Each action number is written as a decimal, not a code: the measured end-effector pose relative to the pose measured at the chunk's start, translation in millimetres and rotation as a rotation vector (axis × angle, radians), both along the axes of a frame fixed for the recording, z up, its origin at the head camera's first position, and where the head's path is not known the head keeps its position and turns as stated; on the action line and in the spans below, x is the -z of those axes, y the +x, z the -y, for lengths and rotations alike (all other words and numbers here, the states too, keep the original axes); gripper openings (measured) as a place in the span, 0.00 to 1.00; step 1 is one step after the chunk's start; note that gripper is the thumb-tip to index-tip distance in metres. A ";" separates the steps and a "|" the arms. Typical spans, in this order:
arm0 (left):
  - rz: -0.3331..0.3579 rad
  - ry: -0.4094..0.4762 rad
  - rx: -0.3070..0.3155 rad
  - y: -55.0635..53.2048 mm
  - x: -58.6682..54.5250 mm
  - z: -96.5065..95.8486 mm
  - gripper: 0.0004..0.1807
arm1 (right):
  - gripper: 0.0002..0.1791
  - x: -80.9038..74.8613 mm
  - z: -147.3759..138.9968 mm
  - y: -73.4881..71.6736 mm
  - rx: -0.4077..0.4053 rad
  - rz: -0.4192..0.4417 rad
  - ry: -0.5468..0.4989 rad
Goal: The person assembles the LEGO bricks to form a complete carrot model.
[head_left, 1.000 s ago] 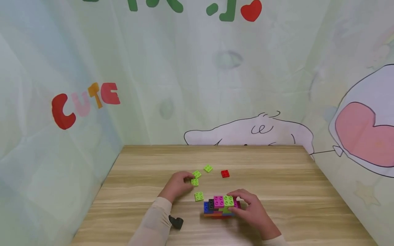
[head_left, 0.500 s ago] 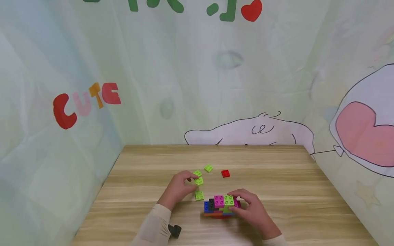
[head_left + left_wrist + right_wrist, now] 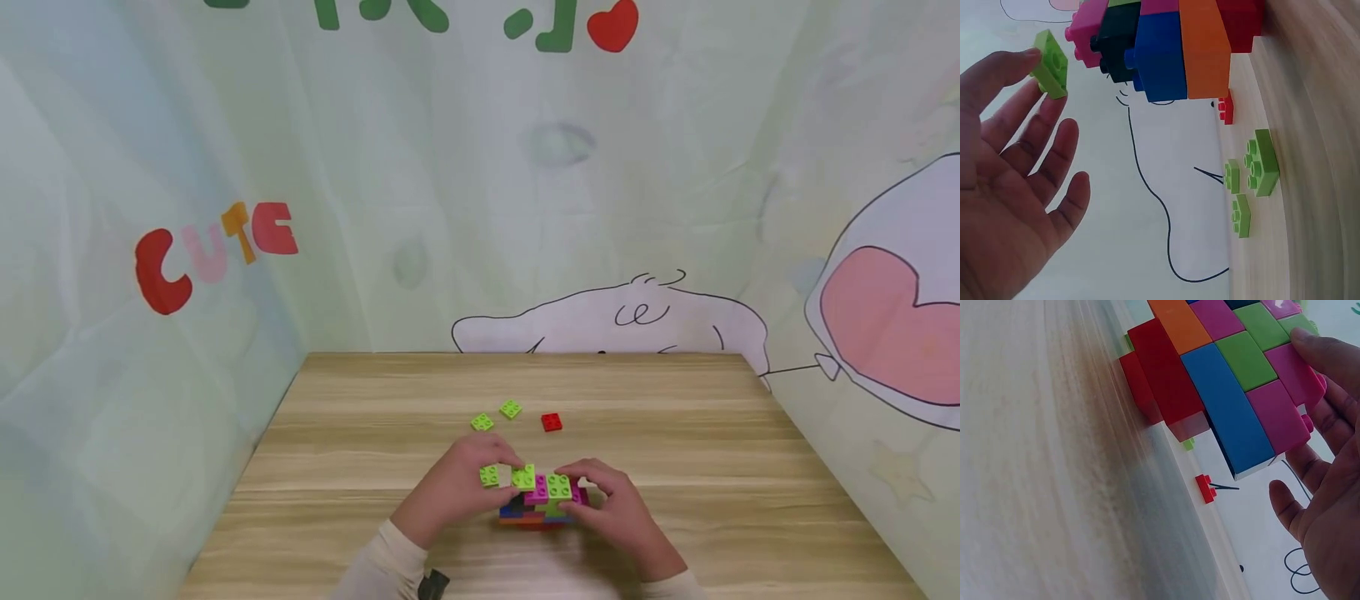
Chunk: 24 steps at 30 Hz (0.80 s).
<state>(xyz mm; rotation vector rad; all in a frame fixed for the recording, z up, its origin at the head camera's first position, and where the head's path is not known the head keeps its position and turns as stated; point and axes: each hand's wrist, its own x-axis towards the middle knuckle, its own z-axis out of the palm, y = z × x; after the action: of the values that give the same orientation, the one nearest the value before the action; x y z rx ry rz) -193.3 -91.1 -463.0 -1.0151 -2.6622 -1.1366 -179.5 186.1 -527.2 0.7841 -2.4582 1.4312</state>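
Note:
My left hand (image 3: 459, 483) pinches a thin lime-green building brick (image 3: 1052, 64) between thumb and fingers. In the left wrist view it is apart from the stack, off the side of its studded top. The stack of building bricks (image 3: 1229, 406) stands on the table, red at its base, then orange and blue, with pink, lime, dark blue and black bricks above. My right hand (image 3: 621, 512) grips the stack's right end, thumb and fingers on a lime-green brick (image 3: 558, 486) at the top. In the head view the left hand overlaps the stack's left end.
Two thin lime-green bricks, a nearer one (image 3: 482, 422) and a farther one (image 3: 511, 409), lie behind the hands with a red brick (image 3: 552, 422). Another lime-green brick (image 3: 489, 476) shows beyond the left hand. Printed fabric (image 3: 375, 250) hangs behind the wooden table (image 3: 360, 400).
My left hand has picked a lime-green brick off the table and carried it right, over the stack's left end. The right hand stays on the stack.

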 end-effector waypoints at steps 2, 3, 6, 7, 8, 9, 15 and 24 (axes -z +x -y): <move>0.014 -0.025 0.005 1.0 0.1 -1.5 0.14 | 0.18 0.5 0.0 0.1 0.001 0.001 0.001; 0.017 -0.037 0.004 1.4 0.3 -2.0 0.14 | 0.18 0.5 0.0 0.1 0.001 0.006 -0.001; -0.002 -0.065 0.007 2.2 0.8 -3.4 0.15 | 0.18 0.4 -0.3 0.0 -0.006 0.007 -0.008; -0.011 -0.069 0.012 2.4 0.7 -4.0 0.15 | 0.18 0.2 -0.4 -0.1 -0.009 0.008 -0.012; -0.020 -0.072 0.015 2.7 0.6 -4.5 0.15 | 0.18 0.2 -0.5 -0.2 -0.012 0.007 -0.013; -0.033 -0.076 0.019 3.1 0.5 -5.1 0.15 | 0.18 0.2 -0.5 -0.3 -0.014 0.007 -0.014; -0.072 -0.115 0.021 6.6 -4.3 -7.6 0.15 | 0.18 1.0 -0.3 -0.4 -0.006 0.013 -0.004; 0.024 -0.189 -0.015 9.5 -12.2 -10.1 0.16 | 0.19 1.3 0.1 -0.5 0.002 0.011 -0.007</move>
<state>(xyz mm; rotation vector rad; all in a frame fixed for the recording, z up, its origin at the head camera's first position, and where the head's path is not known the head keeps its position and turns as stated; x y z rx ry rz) -183.8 -80.9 -450.9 -1.0118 -2.8350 -0.9131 -179.9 186.0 -528.5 0.7739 -2.4596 1.4467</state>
